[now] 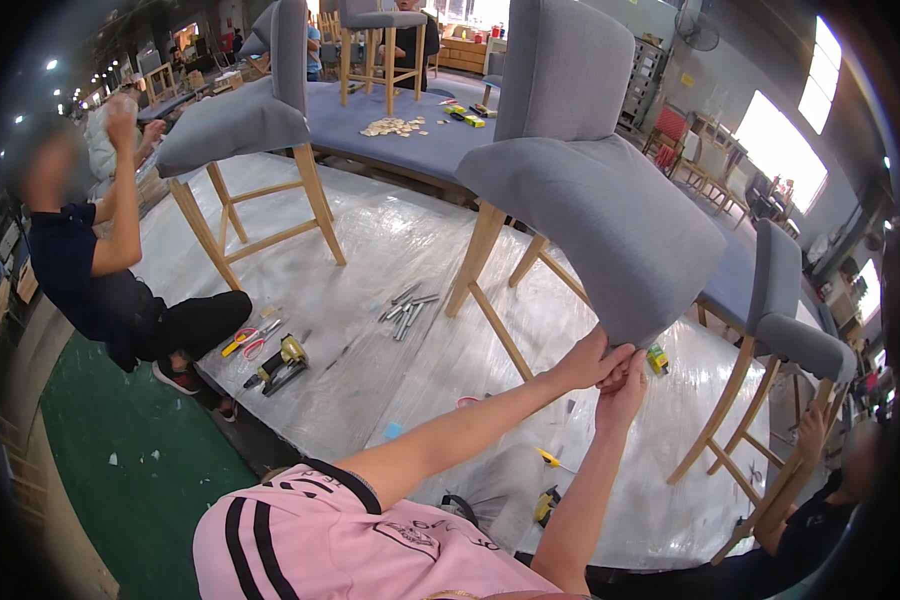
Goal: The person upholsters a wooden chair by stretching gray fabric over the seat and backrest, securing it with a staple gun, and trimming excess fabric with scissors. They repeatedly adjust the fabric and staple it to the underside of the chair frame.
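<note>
Left hand [592,362] and right hand [625,385]: fingers closed, pinching the lower front edge of the grey upholstered bar chair [600,215] seat. Chair stands on the plastic-covered desk [370,250], directly above and ahead of both hands. Nail gun [278,366] lies well left.

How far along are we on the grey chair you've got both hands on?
Looks done: the grey chair stands on its wooden legs on the plastic-covered table, fully covered in fabric. In hand: the left hand and right hand pinch the fabric at the seat's front corner. Left: I cannot tell; the underside is hidden. The nail gun and metal parts lie unused nearby.
</note>
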Demonstrator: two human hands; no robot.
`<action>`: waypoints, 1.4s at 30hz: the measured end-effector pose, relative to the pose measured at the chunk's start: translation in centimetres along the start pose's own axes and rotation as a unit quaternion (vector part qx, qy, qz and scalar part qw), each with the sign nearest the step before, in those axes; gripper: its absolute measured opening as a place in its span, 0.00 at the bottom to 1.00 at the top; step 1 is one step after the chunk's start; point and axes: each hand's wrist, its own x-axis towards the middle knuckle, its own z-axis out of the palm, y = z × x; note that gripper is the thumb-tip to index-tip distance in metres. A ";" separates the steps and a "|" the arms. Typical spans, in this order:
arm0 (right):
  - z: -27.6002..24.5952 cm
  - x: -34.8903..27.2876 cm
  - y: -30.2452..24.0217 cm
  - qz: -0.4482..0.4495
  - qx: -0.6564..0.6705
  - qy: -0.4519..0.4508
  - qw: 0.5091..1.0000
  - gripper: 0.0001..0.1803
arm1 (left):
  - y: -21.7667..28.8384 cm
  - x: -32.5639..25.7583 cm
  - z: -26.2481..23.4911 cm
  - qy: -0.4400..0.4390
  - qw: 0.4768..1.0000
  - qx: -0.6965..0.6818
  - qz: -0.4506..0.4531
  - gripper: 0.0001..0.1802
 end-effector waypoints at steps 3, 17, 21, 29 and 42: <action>-0.3 0.3 0.7 0.003 0.037 0.000 0.999 0.23 | 0.0 0.1 -0.1 0.000 1.000 0.000 0.002 0.24; -0.7 0.7 1.8 -0.022 0.032 0.030 0.999 0.22 | -0.3 0.3 -0.3 -0.001 0.999 0.040 -0.013 0.32; -0.9 0.8 2.5 -0.041 0.045 0.040 0.997 0.22 | -0.9 0.1 0.2 0.032 0.998 0.046 0.040 0.34; -1.0 0.8 2.7 -0.046 0.035 0.053 0.997 0.23 | 1.1 -0.3 -0.4 0.000 0.999 0.038 0.001 0.35; -0.6 0.9 2.8 -0.057 0.052 0.043 0.996 0.22 | -0.5 0.1 -0.2 0.023 0.997 0.059 0.049 0.35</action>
